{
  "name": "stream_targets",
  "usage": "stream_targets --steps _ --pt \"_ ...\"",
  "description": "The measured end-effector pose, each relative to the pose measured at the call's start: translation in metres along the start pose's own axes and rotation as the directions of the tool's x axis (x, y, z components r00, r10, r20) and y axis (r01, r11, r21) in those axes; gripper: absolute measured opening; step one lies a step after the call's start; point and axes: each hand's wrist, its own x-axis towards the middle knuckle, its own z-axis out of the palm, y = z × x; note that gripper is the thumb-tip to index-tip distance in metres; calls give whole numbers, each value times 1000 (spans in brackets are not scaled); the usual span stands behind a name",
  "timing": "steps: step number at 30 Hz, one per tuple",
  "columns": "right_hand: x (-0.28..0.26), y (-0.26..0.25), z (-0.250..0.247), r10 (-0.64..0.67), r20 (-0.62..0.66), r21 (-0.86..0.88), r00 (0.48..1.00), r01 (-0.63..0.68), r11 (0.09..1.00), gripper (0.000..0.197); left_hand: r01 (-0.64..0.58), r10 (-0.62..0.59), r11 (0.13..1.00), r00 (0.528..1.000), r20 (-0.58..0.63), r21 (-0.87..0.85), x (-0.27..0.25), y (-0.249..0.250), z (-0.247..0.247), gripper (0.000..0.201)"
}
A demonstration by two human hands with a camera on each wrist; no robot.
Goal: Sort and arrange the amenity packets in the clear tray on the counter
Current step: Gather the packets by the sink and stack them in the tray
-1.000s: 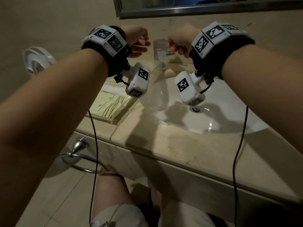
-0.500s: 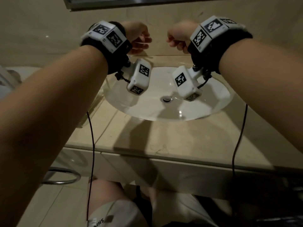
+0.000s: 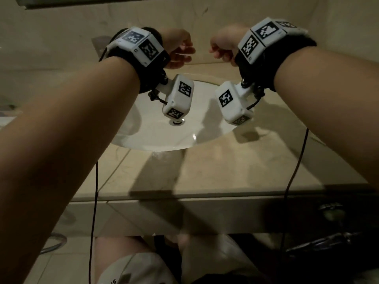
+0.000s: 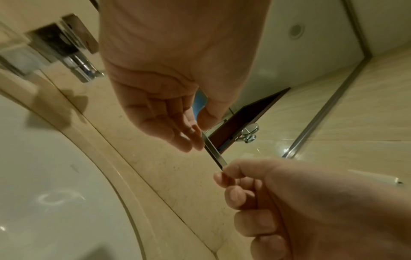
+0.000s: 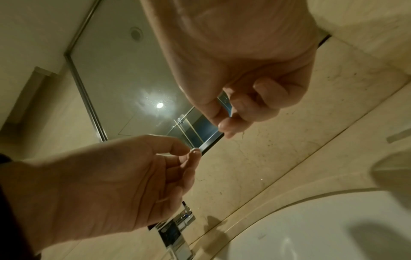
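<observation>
No clear tray or amenity packet shows in any current view. Both hands hover side by side above the back of the white sink basin [image 3: 155,138]. My left hand [image 3: 180,50] has relaxed, slightly bent fingers and holds nothing; the left wrist view shows its bare palm [image 4: 169,112]. My right hand [image 3: 222,46] is curled into a loose fist with the thumb against the index finger, and it is empty too [image 5: 244,98]. A small gap separates the two hands.
The beige marble counter [image 3: 225,171] surrounds the basin, whose drain [image 3: 176,122] sits mid-bowl. A chrome faucet [image 4: 73,58] stands behind the basin, and a mirror [image 5: 124,70] hangs on the wall above. A towel ring [image 3: 53,244] hangs below the counter at the left.
The head view has swung right: the tray with packets at the counter's left and the faucet have left the frame. Both hands stay raised together and empty.
</observation>
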Motion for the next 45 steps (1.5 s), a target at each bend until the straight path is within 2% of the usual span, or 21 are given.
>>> stream_targets --steps 17,24,27,32,35,42,45 --pt "-13 60 -62 130 -102 -54 986 -136 989 31 -47 38 998 985 166 51 10 22 79 20" --pt "-22 86 -77 262 -127 -52 957 -270 961 36 -66 45 994 973 227 87 19 29 111 20" --pt "-28 100 -86 301 -143 -105 943 -317 943 37 -79 46 990 963 266 113 23 32 128 19" --pt "-31 122 -101 368 -125 -118 921 -382 916 39 -54 2 991 925 381 125 28 36 158 20" --pt "-32 133 -108 387 -159 -170 908 -411 895 39 -33 -47 984 901 432 175 30 38 176 20" --pt "-28 174 -136 396 -198 -186 897 -431 883 30 -13 -127 962 863 488 273 35 41 219 19" --pt "-25 184 -143 471 -100 -277 877 -479 833 31 5 -151 959 857 493 284 42 41 235 13"
